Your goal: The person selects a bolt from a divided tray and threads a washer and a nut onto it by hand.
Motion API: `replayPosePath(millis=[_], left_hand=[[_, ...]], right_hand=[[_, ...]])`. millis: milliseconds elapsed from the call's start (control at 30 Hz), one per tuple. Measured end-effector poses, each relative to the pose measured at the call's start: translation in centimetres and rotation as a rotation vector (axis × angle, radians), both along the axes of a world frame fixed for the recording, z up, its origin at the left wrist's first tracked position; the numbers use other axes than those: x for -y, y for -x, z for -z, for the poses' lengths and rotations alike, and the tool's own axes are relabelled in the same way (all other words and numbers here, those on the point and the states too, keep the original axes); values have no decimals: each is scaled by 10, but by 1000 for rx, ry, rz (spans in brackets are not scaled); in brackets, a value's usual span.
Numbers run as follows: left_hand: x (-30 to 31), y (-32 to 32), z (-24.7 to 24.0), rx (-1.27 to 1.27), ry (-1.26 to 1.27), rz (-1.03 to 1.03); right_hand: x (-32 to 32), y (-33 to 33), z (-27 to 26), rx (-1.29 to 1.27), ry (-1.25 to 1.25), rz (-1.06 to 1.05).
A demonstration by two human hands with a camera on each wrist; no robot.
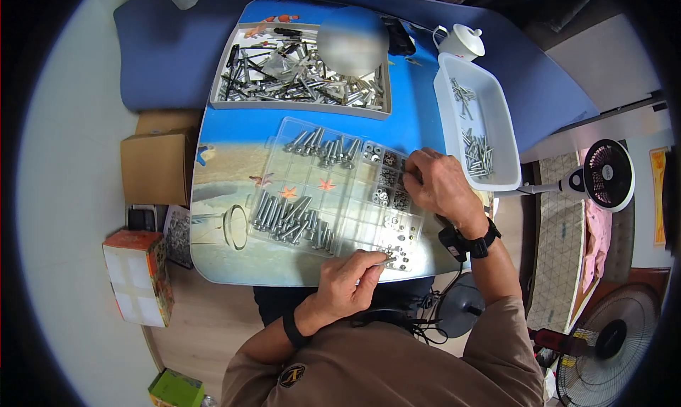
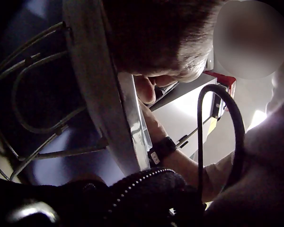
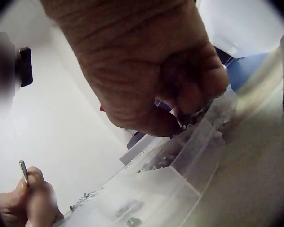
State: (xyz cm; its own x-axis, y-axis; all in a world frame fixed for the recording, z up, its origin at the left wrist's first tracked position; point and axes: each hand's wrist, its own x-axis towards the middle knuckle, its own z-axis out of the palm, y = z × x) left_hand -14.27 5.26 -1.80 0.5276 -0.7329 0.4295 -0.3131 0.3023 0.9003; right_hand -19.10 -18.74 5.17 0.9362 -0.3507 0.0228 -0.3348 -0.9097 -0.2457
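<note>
My left hand (image 1: 344, 285) pinches a bolt (image 3: 23, 172) between thumb and fingers, close over the near right corner of a clear plastic organizer box (image 1: 340, 219). Fingers bent, my right hand (image 1: 443, 186) reaches into the small compartments along the box's right side, which hold nuts and washers (image 1: 385, 177). Its fingertips are hidden among the small parts, and I cannot tell whether they grip one. Sorted bolts (image 1: 284, 219) lie in the box's larger compartments, longer ones at the near left. Loose nuts (image 1: 401, 237) lie in the near right compartments.
A shallow carton (image 1: 298, 108) heaped with mixed bolts and screws is at the back of the table. To the right stands a white plastic tub (image 1: 500, 116) with loose screws, beside a white lidded pot (image 1: 464, 42). A fan (image 1: 608, 174) is farther right.
</note>
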Motion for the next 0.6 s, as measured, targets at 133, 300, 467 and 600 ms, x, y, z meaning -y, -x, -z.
replayPosePath(millis=[133, 300, 467, 600], left_hand=[[0, -1, -1, 4, -4, -5], [0, 0, 3, 4, 13, -18], [0, 1, 1, 5, 11, -22], [0, 0, 1, -10, 14, -15]], right_hand=[[0, 4, -5, 22, -174, 46], [-3, 10, -6, 89, -75, -25], [-2, 9, -1, 42, -8, -44], [1, 5, -1, 53, -60, -13]])
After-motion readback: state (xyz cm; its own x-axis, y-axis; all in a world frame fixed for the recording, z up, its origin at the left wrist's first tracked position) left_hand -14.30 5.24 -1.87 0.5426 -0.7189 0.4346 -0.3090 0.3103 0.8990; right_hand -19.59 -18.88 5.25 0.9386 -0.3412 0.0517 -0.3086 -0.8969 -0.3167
